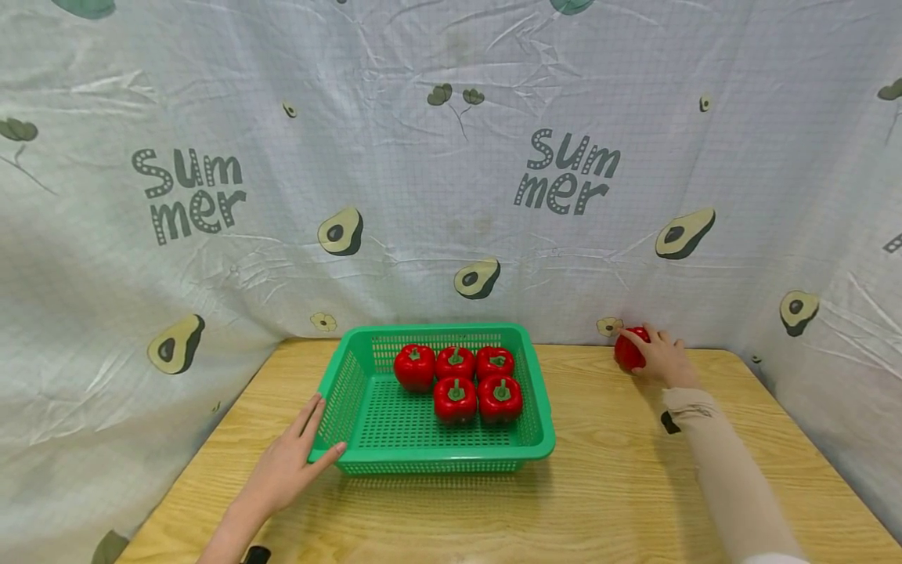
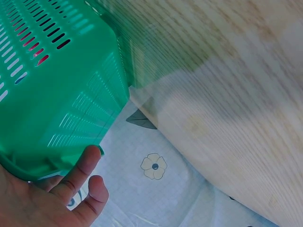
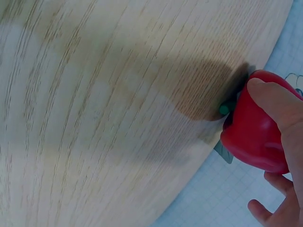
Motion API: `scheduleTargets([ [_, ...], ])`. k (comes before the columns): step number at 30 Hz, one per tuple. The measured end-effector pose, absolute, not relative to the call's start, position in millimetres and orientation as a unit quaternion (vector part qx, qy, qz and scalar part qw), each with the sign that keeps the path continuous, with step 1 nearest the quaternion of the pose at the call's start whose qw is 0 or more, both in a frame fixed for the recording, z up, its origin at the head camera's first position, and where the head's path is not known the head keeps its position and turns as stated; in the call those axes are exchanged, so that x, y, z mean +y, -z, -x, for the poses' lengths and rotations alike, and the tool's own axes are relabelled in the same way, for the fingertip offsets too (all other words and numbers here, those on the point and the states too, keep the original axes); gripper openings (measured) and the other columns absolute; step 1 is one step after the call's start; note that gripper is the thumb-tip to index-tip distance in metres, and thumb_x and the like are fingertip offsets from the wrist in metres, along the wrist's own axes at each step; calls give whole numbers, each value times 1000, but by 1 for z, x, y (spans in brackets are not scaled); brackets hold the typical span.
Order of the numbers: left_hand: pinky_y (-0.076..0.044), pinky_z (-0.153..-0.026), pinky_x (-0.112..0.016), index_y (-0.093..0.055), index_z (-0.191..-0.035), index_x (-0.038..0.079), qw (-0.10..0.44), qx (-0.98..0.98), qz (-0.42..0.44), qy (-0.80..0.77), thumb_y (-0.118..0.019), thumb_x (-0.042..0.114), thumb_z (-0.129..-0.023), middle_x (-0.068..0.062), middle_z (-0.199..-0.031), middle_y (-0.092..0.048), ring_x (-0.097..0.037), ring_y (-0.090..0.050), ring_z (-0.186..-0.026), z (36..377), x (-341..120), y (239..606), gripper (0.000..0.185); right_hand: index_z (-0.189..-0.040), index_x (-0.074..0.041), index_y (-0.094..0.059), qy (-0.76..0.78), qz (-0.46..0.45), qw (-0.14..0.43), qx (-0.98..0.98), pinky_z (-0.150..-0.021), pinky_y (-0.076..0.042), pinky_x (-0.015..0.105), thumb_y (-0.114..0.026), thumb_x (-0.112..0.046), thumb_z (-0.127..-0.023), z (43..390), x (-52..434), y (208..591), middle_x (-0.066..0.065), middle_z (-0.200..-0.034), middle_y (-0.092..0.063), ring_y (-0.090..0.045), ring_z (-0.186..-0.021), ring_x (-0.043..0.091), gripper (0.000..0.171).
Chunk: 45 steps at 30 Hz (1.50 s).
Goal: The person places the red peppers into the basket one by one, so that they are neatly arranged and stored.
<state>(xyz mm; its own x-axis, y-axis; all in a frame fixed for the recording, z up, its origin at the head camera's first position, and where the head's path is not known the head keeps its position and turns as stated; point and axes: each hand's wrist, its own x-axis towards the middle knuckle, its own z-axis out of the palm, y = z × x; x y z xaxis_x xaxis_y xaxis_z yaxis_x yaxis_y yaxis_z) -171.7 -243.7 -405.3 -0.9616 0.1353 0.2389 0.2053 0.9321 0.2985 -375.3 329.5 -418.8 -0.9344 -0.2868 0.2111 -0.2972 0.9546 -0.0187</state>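
At the far right corner of the table [image 1: 634, 486], hard against the hanging avocado-print cloth [image 1: 451, 196], the right hand [image 1: 662, 359] has its fingers and thumb curled round a loose red bell pepper [image 1: 629, 350], so that grip is holding the pepper rather than standing wide. In the right wrist view the pepper [image 3: 255, 137] sits at the very edge of the table, its green stem [image 3: 224, 109] pointing sideways toward the wood, so it appears to lie tipped on its side, not upright. From this grip the green basket [image 1: 539, 439] lies to the left and a little nearer the person, well apart from the pepper with bare table between. Five red bell peppers [image 1: 456, 398] already stand stem-up in the basket's right half, in two rows; its left half is open mesh. The left hand [image 1: 285, 470] rests with straight fingers against the basket's near left corner, thumb touching the rim, gripping nothing; the left wrist view shows its fingertips [image 2: 90, 163] pressed to the basket wall [image 2: 61, 94]. The right hand is plainly the nearer one to the loose pepper, the left the nearer to the basket.
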Motion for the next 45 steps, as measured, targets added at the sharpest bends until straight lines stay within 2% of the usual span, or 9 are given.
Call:
scheduleTargets([
  [11, -44, -80, -52, -24, -140, -1, 106, -978, 85, 160, -49, 45, -88, -20, -146, -22, -43, -48, -113, 168, -242, 404, 74, -133, -12, -33, -15, -152, 107, -983, -74, -35, 63, -74, -14, -66, 382, 328, 426, 30, -133, -28, -37, -107, 52, 78],
  [21, -45, -79, -52, -24, -140, -1, 100, -978, 85, 160, -48, 46, -88, -19, -146, -21, -43, -48, -112, 169, -242, 407, 75, -128, -16, -40, 19, -169, 189, -967, -66, -39, 59, -78, -22, -62, 378, 325, 434, 26, -128, -38, -44, -100, 48, 76],
  [26, -46, -78, -51, -24, -141, 0, 99, -978, 83, 162, -48, 47, -88, -19, -146, -21, -42, -49, -112, 168, -241, 407, 75, -125, -15, -41, 23, -178, 207, -962, -65, -40, 60, -80, -23, -61, 378, 328, 435, 24, -122, -42, -44, -98, 46, 75],
  [31, -46, -77, -51, -24, -140, 0, 100, -978, 81, 162, -48, 47, -87, -19, -146, -22, -43, -49, -112, 168, -242, 409, 75, -121, -10, -40, 18, -175, 210, -962, -63, -40, 61, -78, -27, -62, 377, 332, 435, 24, -112, -44, -44, -92, 49, 72],
  [37, -45, -80, -52, -24, -140, -1, 99, -978, 82, 162, -48, 47, -87, -19, -146, -22, -43, -48, -113, 168, -243, 410, 75, -118, 0, -35, -20, -173, 179, -968, -62, -39, 58, -78, -32, -59, 368, 332, 428, 24, -108, -46, -46, -87, 47, 80],
  [41, -45, -80, -52, -25, -139, -3, 110, -977, 91, 160, -50, 46, -87, -21, -145, -23, -43, -48, -112, 169, -242, 407, 75, -120, -1, -32, -39, -180, 175, -967, -60, -43, 56, -79, -37, -60, 364, 327, 419, 22, -109, -47, -50, -80, 47, 84],
  [45, -45, -79, -52, -24, -140, -1, 107, -977, 89, 159, -48, 47, -88, -20, -146, -22, -44, -49, -111, 170, -242, 403, 75, -124, -4, -37, -47, -200, 200, -958, -60, -42, 58, -81, -36, -57, 357, 319, 408, 21, -112, -48, -48, -82, 47, 86],
])
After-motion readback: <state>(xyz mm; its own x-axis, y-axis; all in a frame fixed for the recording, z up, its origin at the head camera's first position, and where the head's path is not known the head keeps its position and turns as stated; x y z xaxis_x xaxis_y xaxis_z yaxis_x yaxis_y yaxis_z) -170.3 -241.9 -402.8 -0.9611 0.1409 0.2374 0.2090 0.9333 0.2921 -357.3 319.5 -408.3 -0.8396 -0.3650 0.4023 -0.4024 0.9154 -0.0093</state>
